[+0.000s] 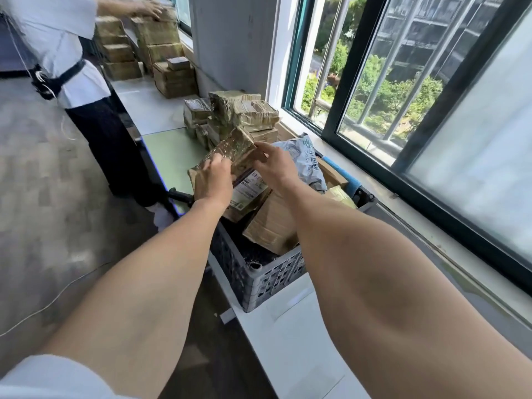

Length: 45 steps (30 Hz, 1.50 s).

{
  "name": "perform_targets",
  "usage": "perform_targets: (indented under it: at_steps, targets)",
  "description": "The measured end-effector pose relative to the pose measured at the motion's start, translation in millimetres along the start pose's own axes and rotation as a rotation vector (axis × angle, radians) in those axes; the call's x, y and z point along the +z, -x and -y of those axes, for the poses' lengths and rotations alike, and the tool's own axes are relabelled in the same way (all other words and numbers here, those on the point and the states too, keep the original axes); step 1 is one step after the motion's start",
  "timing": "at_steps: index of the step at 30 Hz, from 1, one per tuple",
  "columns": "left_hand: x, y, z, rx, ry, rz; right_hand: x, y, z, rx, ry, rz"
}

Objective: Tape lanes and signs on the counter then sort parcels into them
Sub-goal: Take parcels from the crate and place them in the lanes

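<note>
A taped brown cardboard parcel (230, 152) is held tilted above a grey plastic crate (267, 279) on the white counter (290, 341). My left hand (213, 182) grips its near left edge, and my right hand (276, 165) pinches its far right corner. A printed label (249, 190) shows on the parcel below them. More cardboard parcels (273, 226) and a grey mailer bag (302, 159) lie in the crate.
A heap of taped parcels (239, 113) lies on the counter past a green mat (169, 151). Farther back, stacked boxes (161, 44) stand where another person (57, 53) reaches. A window (403, 96) runs along the right; floor lies left.
</note>
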<state>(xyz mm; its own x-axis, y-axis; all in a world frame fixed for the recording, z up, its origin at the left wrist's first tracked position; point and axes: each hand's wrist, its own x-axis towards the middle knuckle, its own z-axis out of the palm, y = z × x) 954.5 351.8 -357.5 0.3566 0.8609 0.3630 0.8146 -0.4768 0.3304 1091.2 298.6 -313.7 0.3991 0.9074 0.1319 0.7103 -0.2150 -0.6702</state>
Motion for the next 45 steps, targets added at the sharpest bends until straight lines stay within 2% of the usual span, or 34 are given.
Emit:
perform_targets:
  at_steps: [10,12,15,19,21,23,27,32,37,41,45]
  targets:
    - [-16.8,-12.8,0.8,-0.207,0.127,-0.104,10.5,6.2,31.6,-0.060,0.057,-0.185]
    - [-22.7,-17.4,1.6,-0.260,0.209,-0.137,14.1,5.5,28.8,0.016,0.067,-0.269]
    - [-37.9,-30.7,-1.4,-0.348,0.362,-0.198,10.8,4.2,22.4,0.265,-0.039,-0.354]
    - [-57.1,-47.0,-11.0,-0.409,0.562,-0.181,2.0,6.9,16.9,0.469,-0.265,-0.351]
    - [-62.4,-52.5,-18.5,-0.424,0.674,-0.175,-4.7,6.6,15.8,0.456,-0.344,-0.372]
    - [-66.0,-56.8,-27.2,-0.424,0.773,-0.165,-19.2,6.8,13.0,0.413,-0.392,-0.472]
    - [-72.3,-66.5,-55.2,-0.381,0.938,-0.131,-63.7,9.7,0.9,0.354,-0.336,-0.625]
    - [-69.7,-70.9,-126.0,-0.268,1.011,0.034,-124.5,24.8,-23.2,0.388,-0.351,-0.811]
    - [-43.5,-46.4,-227.6,-0.167,1.004,0.206,-182.8,75.6,-83.3,0.530,-0.238,-1.015]
    - [-14.5,-5.6,-296.7,-0.121,0.999,0.403,-212.8,132.9,-128.6,0.653,-0.159,-1.093]
    - [22.5,38.4,-331.5,-0.101,1.016,0.621,-223.1,192.3,-167.9,0.759,-0.075,-1.150]
